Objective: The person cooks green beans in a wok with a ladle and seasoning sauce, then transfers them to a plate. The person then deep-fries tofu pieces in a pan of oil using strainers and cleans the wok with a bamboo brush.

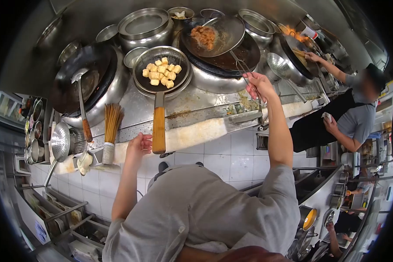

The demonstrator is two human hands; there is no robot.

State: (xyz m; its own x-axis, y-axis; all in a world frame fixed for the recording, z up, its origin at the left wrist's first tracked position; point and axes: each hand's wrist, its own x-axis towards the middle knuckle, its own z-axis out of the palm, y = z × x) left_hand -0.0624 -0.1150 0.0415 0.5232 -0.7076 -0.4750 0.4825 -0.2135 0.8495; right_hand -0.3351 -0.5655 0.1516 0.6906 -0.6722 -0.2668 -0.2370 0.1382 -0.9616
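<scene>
One wire strainer (229,39), bearing a single heap of browned pieces (204,37), is held above the middle wok (214,72) by the right hand (262,86), whose fingers are pinched around its thin metal handle. Near it on the left, a pan with one wooden handle (159,129) carries about fifteen pale golden cubes (162,72). Just beside that handle is the left hand (139,144), fingers loosely parted; whether they touch the wood I cannot tell. Three woks can be counted across the range; the left wok (65,81) holds one ladle (81,96). One bristle brush (113,118) stands at the front edge. At the right wok (290,53), a co-worker (312,124) has one hand on a stick-like handle and the other around one cloth (326,115). Beyond is a white-and-red container (308,33), its print too small to read
</scene>
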